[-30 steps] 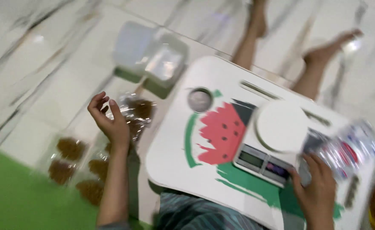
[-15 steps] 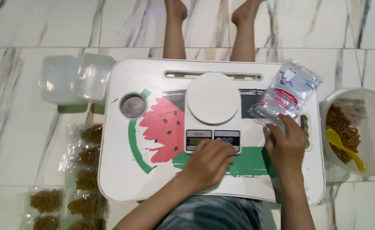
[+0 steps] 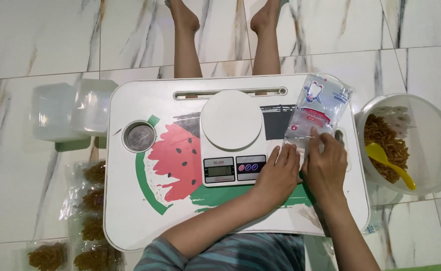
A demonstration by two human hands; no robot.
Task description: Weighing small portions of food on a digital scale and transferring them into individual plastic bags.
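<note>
A stack of clear plastic bags (image 3: 316,110) with red and blue print lies on the right side of a white lap table (image 3: 145,216) with a watermelon picture. My left hand (image 3: 279,175) and my right hand (image 3: 325,163) are both at the bags' near edge, fingers pinching the plastic. A white digital kitchen scale (image 3: 231,131) with an empty round platform stands just left of my hands.
A large clear bowl (image 3: 438,145) of brown snack with a yellow scoop (image 3: 393,163) sits on the floor at right. Clear lidded containers (image 3: 70,110) stand at left. Several filled snack bags (image 3: 90,206) lie at lower left. Someone's bare legs (image 3: 185,35) stretch beyond the table.
My left hand came from the filled bags on the floor, crossed over the scale and joined my right hand at the bag stack. The view swung to centre on the table.
</note>
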